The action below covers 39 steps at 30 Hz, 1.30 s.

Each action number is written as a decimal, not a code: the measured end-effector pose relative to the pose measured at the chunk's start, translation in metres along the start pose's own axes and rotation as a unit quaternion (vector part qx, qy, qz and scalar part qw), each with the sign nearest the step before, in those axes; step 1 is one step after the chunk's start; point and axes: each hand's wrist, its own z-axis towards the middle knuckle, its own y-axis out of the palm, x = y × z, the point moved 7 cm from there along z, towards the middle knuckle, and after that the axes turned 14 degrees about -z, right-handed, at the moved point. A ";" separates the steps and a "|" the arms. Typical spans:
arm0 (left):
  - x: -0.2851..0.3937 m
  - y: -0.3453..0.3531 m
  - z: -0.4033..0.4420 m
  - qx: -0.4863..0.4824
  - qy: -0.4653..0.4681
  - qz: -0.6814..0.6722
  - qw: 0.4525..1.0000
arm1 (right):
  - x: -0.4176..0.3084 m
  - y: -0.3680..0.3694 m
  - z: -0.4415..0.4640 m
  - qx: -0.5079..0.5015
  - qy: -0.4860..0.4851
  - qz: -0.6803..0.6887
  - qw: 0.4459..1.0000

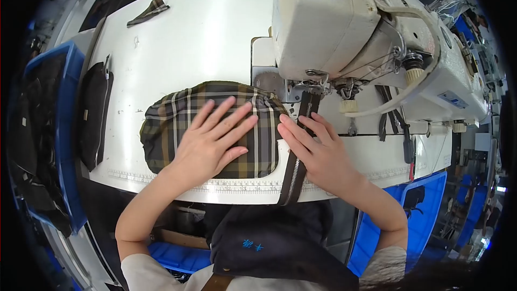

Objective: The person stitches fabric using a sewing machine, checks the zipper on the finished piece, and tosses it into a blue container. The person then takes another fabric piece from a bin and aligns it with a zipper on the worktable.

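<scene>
A rounded plaid fabric piece [264, 153] in olive, grey and white lies on the white sewing table, its upper right corner near the needle area. My left hand [212, 143] rests flat on it with fingers spread. A dark zipper [294, 175] with metal teeth runs from beside the presser foot [321, 87] down over the table's front edge. My right hand [318, 148] lies across the zipper, its fingers stretched out. Its leftmost fingertips touch the right edge of the plaid fabric. The underside of each hand is hidden.
The sewing machine [328, 27] fills the upper right. A dark zippered pouch [96, 116] and a blue bin [71, 129] of dark pieces are at left. A plaid scrap [148, 12] lies at the back. Thread snips [407, 148] lie right, above another blue bin [425, 205].
</scene>
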 end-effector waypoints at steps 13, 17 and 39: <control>-0.055 -0.030 -0.096 0.062 -0.235 0.036 0.969 | -0.002 -0.003 -0.003 -0.005 0.008 0.004 1.000; -0.037 -0.040 -0.103 0.109 -0.208 0.137 0.962 | -0.003 -0.006 -0.006 0.007 0.004 -0.008 1.000; 0.020 0.000 0.013 0.126 0.133 -0.068 0.981 | 0.005 0.007 0.001 -0.033 -0.018 -0.031 0.999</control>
